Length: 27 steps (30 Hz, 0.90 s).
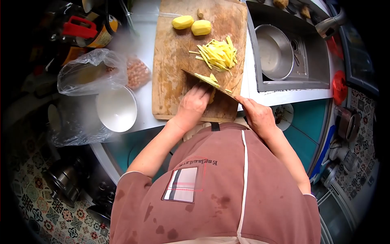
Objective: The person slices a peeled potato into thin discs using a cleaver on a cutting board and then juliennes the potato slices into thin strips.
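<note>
My right hand (258, 114) is closed round the handle end of a kitchen knife (217, 86), whose broad dark blade slants across the wooden cutting board (168, 77). Close behind the blade, my left hand (194, 103) is closed with bent fingers over a piece of potato (211, 96), mostly hidden by the blade and fingers. Pale yellow potato strips (208, 78) lie along the blade's far side. Beyond them is a loose heap of cut strips (219, 53). Two peeled potatoes (183, 22) (201, 28) rest near the board's far end, beside a small brown lump (200, 13).
Left of the board are a white bowl (117, 109), a clear plastic bag (87, 71) and a bag of pinkish pieces (137, 73). At right, a metal basin (274, 52) sits in the sink (315, 61) under a faucet (331, 26). A plate (285, 115) shows below the counter edge.
</note>
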Motion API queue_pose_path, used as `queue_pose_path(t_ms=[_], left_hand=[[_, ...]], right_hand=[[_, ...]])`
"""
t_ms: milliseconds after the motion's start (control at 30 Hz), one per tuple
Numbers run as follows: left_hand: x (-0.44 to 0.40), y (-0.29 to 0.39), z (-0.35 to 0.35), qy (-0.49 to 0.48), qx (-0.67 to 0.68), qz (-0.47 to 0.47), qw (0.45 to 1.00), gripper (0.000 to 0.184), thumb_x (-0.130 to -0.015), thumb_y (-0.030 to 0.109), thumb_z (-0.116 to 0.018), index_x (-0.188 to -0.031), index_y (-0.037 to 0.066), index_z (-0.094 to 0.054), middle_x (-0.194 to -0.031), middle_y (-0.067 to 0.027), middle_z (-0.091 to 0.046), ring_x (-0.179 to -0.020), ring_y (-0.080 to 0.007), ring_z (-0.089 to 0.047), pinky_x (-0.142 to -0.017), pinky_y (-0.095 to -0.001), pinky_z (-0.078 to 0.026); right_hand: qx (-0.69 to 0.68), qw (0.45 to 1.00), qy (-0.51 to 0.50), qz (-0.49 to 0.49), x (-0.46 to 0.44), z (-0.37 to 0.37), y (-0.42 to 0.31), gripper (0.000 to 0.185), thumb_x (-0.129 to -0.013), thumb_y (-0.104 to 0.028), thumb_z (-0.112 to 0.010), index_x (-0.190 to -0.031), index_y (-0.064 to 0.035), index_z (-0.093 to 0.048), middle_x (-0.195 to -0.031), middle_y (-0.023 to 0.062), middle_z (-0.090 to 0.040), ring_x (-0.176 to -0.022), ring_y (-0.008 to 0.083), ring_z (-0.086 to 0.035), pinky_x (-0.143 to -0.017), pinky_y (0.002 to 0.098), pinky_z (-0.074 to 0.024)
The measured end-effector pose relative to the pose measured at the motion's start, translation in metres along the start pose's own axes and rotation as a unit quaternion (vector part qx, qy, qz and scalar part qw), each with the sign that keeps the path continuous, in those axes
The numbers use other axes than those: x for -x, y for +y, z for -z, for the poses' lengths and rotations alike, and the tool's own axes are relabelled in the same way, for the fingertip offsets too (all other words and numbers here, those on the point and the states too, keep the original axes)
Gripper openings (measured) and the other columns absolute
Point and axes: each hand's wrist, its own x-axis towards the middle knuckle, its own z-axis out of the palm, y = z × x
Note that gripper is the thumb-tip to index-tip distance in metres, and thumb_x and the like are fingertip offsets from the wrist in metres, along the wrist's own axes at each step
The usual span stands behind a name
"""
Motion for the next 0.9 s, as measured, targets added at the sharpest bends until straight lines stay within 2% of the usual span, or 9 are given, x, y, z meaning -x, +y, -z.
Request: queue_pose_path(t_ms=[200,400,733,833,900], left_hand=[[-0.002,-0.001,0.000,0.050,0.010,-0.022,0.998,0.026,-0.076,0.002,-0.057,-0.101,-0.001,-0.065,-0.113,-0.0135,-0.062,-0.106,-0.0309,-0.058,-0.089,-0.0375,-0.052],[0.000,-0.003,-0.003,0.041,0.012,-0.025,0.999,0.031,-0.076,0.003,-0.057,-0.106,0.000,-0.065,-0.118,-0.0134,-0.061,-0.109,-0.0305,-0.057,-0.089,-0.0377,-0.052],[0.000,-0.002,0.000,0.038,-0.006,-0.019,0.999,0.023,-0.076,0.003,-0.057,-0.098,0.001,-0.064,-0.106,-0.0122,-0.061,-0.101,-0.0293,-0.058,-0.083,-0.0372,-0.053],[0.002,-0.004,-0.003,0.024,0.027,-0.009,0.999,0.026,-0.076,0.003,-0.056,-0.101,0.000,-0.064,-0.110,-0.0129,-0.061,-0.103,-0.0302,-0.058,-0.085,-0.0375,-0.053],[0.002,-0.004,-0.003,0.049,0.029,-0.023,0.998,0.028,-0.076,0.002,-0.056,-0.103,0.000,-0.064,-0.112,-0.0137,-0.061,-0.105,-0.0311,-0.058,-0.087,-0.0375,-0.053]], right_hand=[[-0.063,0.997,0.052,-0.001,0.006,0.013,-0.004,0.037,-0.089,-0.003,-0.057,-0.125,-0.0132,-0.060,-0.085,0.0074,-0.065,-0.069,0.0262,-0.065,-0.058,0.0371,-0.0527],[-0.012,0.999,-0.018,-0.023,0.021,0.047,-0.012,0.034,-0.089,-0.006,-0.060,-0.123,-0.0129,-0.061,-0.085,0.0074,-0.066,-0.066,0.0255,-0.065,-0.055,0.0371,-0.0522],[-0.023,1.000,0.019,0.004,-0.001,-0.001,0.000,0.038,-0.089,-0.003,-0.056,-0.125,-0.0126,-0.059,-0.081,0.0074,-0.062,-0.068,0.0259,-0.065,-0.056,0.0370,-0.0526],[-0.040,0.999,0.031,0.010,0.002,-0.002,0.000,0.036,-0.089,-0.003,-0.057,-0.124,-0.0116,-0.059,-0.083,0.0078,-0.063,-0.069,0.0262,-0.065,-0.057,0.0372,-0.0526],[-0.049,0.998,0.043,0.008,0.005,0.006,-0.004,0.036,-0.089,-0.003,-0.058,-0.124,-0.0112,-0.059,-0.085,0.0083,-0.064,-0.069,0.0263,-0.065,-0.057,0.0372,-0.0525]])
